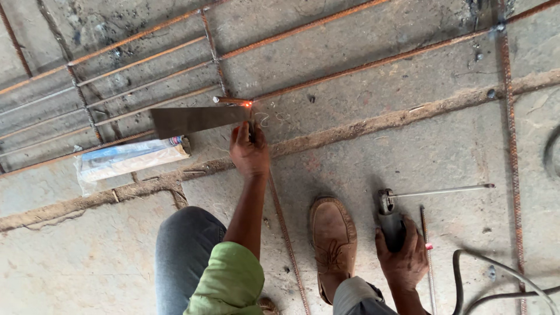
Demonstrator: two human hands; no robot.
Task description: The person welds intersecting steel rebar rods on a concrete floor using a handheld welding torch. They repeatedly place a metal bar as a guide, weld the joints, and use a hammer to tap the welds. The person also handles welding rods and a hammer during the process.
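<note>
**Welding rebar on a concrete floor**

Seen from above, a crouching person works over rusty rebar laid on bare concrete. The left hand (249,153) grips the lower right corner of a dark metal plate (195,119), held on edge beside a glowing orange spark (248,104) at a rebar crossing (220,81). The right hand (403,256) is closed around an electrode holder (389,224); its thin welding rod (443,191) points right, just above the floor. A brown shoe (332,239) sits between the hands. A plastic-wrapped packet (131,158) lies left.

A dark flat steel plate (195,119) lies tilted at eleven o'clock; a welding electrode holder (392,224) stands at four o'clock.
</note>
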